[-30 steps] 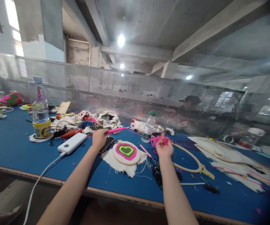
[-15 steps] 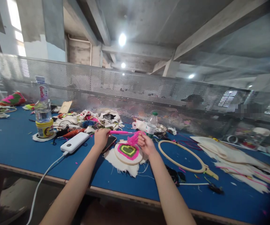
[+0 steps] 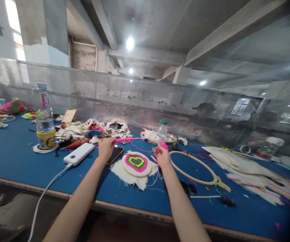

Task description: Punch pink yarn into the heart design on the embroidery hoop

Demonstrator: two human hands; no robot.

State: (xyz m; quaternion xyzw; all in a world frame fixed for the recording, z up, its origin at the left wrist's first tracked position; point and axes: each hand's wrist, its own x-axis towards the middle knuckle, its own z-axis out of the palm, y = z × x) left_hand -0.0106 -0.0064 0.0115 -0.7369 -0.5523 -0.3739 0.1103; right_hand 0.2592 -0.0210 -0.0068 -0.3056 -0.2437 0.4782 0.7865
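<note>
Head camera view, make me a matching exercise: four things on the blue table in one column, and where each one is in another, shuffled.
Things:
1. pink tool
2. pink yarn
3. heart hoop
4. power bank

Places:
A. lying between the two hands
B. left of the left hand, cable attached
C. held in the left hand
D. held in the right hand

Pairs: 1-C, 2-D, 3-A, 4-B

Head-worn, facing forward and slightly down across the blue worktop (image 3: 13, 158), near, forearms entering from the lower frame
</note>
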